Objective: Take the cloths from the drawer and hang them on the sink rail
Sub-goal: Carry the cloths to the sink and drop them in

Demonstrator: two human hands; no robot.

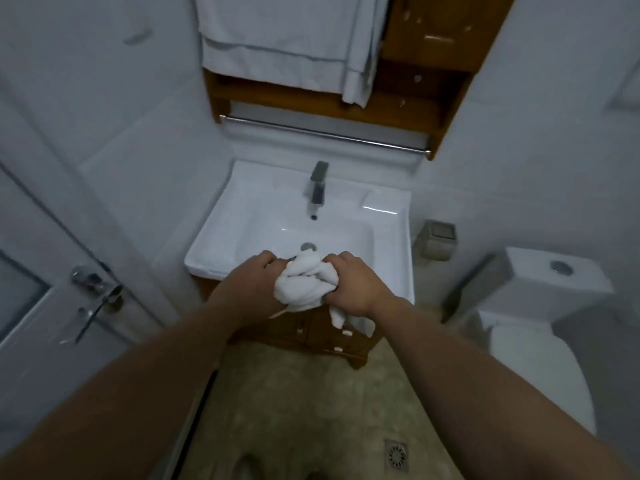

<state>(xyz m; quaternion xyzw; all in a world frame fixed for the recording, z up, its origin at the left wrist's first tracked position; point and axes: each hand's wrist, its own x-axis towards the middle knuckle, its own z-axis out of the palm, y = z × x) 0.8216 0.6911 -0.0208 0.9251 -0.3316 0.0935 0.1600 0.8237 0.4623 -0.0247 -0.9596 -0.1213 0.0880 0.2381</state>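
Observation:
A bunched white cloth (pixel 304 284) is gripped between my left hand (pixel 254 284) and my right hand (pixel 356 285), held over the front edge of the white sink (pixel 381 237). A tail of the cloth hangs down below my right hand. The metal sink rail (pixel 322 133) runs bare across the wall above the basin, under a wooden shelf. Below the sink stands the wooden drawer cabinet (pixel 322 336), its drawers partly hidden by my hands and the cloth.
White towels (pixel 284 39) hang from the wooden wall cabinet above the rail. A tap (pixel 318 185) stands at the back of the basin. A toilet (pixel 540 306) is on the right, a door with a handle (pixel 95 289) on the left, a floor drain (pixel 396 455) below.

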